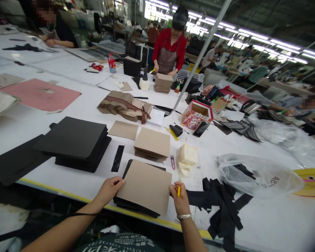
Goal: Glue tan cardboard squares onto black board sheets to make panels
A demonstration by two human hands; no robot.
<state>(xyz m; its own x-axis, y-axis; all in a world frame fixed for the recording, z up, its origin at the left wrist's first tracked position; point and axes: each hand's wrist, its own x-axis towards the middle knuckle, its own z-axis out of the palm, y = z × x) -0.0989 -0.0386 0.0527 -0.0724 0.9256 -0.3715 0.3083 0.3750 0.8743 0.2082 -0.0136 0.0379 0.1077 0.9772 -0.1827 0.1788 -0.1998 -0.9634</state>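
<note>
A tan cardboard sheet point(146, 185) lies tilted over a stack of black sheets point(136, 207) at the table's front edge. My left hand point(109, 189) pinches the sheet's left edge between thumb and fingers. At the right edge, my right hand point(180, 197) is closed with its fingertips on the cardboard. A yellow pen-like stick point(179, 190) is also held in that hand; its kind is not clear. Just behind sits a pile of tan cardboard sheets point(152, 141), with small pink-handled thread snips point(172, 162) beside it.
A tall black stack point(73, 136) stands left, with a black strip point(118, 158) between. To the right are a whitish block point(187, 155), black fabric strips point(223, 203) and a plastic bag point(259, 175). Across the table, a person in red point(169, 49) works at another cardboard stack point(163, 83).
</note>
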